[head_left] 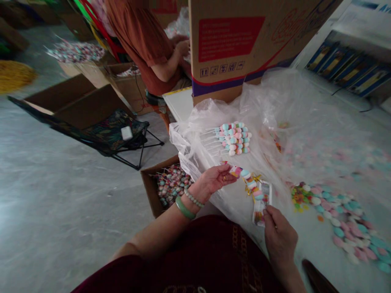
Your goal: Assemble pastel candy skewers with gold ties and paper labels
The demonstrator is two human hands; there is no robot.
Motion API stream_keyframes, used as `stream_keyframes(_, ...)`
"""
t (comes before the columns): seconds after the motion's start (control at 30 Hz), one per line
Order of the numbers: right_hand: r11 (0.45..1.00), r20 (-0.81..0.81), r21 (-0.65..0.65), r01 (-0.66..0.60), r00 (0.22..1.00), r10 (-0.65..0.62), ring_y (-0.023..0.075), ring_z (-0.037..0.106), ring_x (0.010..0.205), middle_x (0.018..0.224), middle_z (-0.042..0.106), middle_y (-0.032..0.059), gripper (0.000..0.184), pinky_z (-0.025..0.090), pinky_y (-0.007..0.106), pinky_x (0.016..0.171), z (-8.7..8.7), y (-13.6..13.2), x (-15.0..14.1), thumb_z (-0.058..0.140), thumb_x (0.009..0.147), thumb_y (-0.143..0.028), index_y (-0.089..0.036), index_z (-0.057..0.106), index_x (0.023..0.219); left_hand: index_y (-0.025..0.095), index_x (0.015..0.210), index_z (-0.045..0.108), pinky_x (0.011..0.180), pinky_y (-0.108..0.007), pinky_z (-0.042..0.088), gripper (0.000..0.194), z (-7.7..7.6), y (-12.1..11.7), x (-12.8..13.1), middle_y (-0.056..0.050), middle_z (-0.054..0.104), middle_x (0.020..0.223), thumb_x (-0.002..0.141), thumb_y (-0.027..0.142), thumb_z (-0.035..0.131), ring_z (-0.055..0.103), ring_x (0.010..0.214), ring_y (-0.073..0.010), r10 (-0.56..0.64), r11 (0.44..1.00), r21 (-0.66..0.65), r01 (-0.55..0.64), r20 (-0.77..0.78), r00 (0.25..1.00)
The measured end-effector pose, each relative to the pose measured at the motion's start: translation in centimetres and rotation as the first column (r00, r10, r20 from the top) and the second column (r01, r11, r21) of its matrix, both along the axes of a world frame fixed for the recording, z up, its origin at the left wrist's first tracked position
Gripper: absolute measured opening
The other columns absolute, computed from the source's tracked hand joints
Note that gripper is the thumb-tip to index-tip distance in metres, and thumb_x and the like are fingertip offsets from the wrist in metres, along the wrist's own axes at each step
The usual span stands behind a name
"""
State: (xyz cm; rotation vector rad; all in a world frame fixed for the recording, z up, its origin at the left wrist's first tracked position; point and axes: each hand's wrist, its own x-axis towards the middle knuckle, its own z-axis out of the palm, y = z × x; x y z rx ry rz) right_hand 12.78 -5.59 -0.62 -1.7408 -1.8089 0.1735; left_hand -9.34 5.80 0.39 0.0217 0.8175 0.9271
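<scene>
My left hand pinches one end of a marshmallow skewer in pink, white, blue and yellow; a printed piece, perhaps a wrapper, shows at the fingers. Under the skewer lies a white tray with clear printed wrappers in it, and gold twist ties stick out beside it. My right hand is closed at the tray's right edge; whatever its fingertips grip is too small to make out. Just beyond my left hand, several finished marshmallow skewers are stacked on plastic sheeting, sticks pointing left.
Loose marshmallows and gummies spread across the table at right, partly under clear plastic. A large carton stands at the back. Left below is a box of wrapped candies, then a folding chair. A co-worker sits beyond.
</scene>
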Motion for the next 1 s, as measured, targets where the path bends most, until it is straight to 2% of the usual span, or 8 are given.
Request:
stream_keyframes(0.1,0.973,0.217,0.190,-0.128,0.972,0.085,0.0181,0.061,0.067,0.075,0.069,0.0092,0.019,0.045,0.029,0.068,-0.1,-0.1,-0.2,0.050,0.089,-0.024,-0.012,0.065,0.090,0.012,0.081,0.056,0.075,-0.038,0.055,0.010,-0.3,-0.1,0.2,-0.008,0.069,0.070,0.087,0.014,0.048,0.067,0.060,-0.0186,-0.016,1.000,-0.011,0.016,0.048,0.999)
stream_keyframes(0.17,0.947,0.321,0.258,-0.192,0.942,0.103,0.0171,0.056,0.062,0.067,0.065,0.0072,0.011,0.043,0.029,0.064,0.2,0.0,-0.3,0.054,0.087,-0.016,-0.012,0.063,0.090,0.011,0.083,0.057,0.077,-0.038,0.054,0.013,-0.6,-0.1,0.4,-0.009,0.069,0.071,0.088,0.016,0.047,0.067,0.062,-0.0184,-0.026,0.999,-0.026,0.028,0.101,0.995)
stream_keyframes(0.27,0.923,0.399,0.285,-0.258,0.907,0.130,0.0169,0.053,0.060,0.065,0.062,0.0054,0.008,0.041,0.030,0.062,0.7,0.0,-0.4,0.057,0.084,-0.011,-0.011,0.061,0.092,0.010,0.082,0.058,0.078,-0.037,0.054,0.016,-0.8,-0.1,0.6,-0.009,0.068,0.068,0.089,0.018,0.046,0.066,0.060,-0.0173,-0.011,0.997,-0.068,0.022,0.158,0.987)
stream_keyframes(0.37,0.913,0.443,0.286,-0.289,0.885,0.141,0.0168,0.051,0.060,0.065,0.062,0.0049,0.011,0.039,0.031,0.061,0.9,0.0,-0.3,0.059,0.083,-0.009,-0.011,0.060,0.093,0.010,0.081,0.058,0.077,-0.038,0.054,0.016,-0.8,-0.1,0.8,-0.009,0.068,0.069,0.089,0.017,0.046,0.066,0.061,-0.0178,0.050,0.994,-0.108,-0.034,0.150,0.987)
stream_keyframes(0.5,0.907,0.446,0.300,-0.295,0.884,0.140,0.0181,0.051,0.063,0.067,0.062,0.0063,0.013,0.039,0.032,0.062,0.8,-0.1,-0.2,0.061,0.082,-0.009,-0.011,0.059,0.094,0.012,0.078,0.057,0.077,-0.038,0.054,0.016,-0.8,-0.1,0.9,-0.009,0.068,0.069,0.088,0.015,0.046,0.066,0.060,-0.0178,0.096,0.991,-0.109,-0.081,0.146,0.985)
stream_keyframes(0.6,0.908,0.369,0.316,-0.276,0.917,0.151,0.0184,0.051,0.065,0.068,0.061,0.0067,0.016,0.041,0.032,0.064,0.8,0.0,-0.2,0.059,0.082,-0.006,-0.011,0.058,0.097,0.012,0.078,0.057,0.076,-0.038,0.054,0.015,-1.0,0.0,0.7,-0.010,0.069,0.073,0.087,0.014,0.045,0.067,0.062,-0.0184,0.109,0.990,-0.108,-0.096,0.126,0.986)
stream_keyframes(0.8,0.900,0.338,0.337,-0.276,0.928,0.158,0.0176,0.049,0.063,0.065,0.058,0.0036,0.020,0.040,0.031,0.062,0.9,0.3,0.1,0.057,0.082,-0.002,-0.014,0.056,0.097,0.013,0.079,0.057,0.075,-0.037,0.054,0.015,-1.0,0.0,0.6,-0.007,0.068,0.072,0.088,0.015,0.045,0.067,0.066,-0.0183,0.135,0.987,-0.096,-0.128,0.078,0.988)
stream_keyframes(1.0,0.902,0.352,0.317,-0.294,0.919,0.176,0.0169,0.048,0.061,0.063,0.058,0.0035,0.016,0.038,0.031,0.060,0.7,0.3,0.1,0.057,0.083,-0.005,-0.014,0.056,0.097,0.011,0.078,0.059,0.072,-0.034,0.054,0.014,-1.0,0.0,0.9,-0.005,0.066,0.066,0.086,0.013,0.048,0.063,0.056,-0.0145,0.103,0.995,0.009,-0.102,-0.020,0.995)
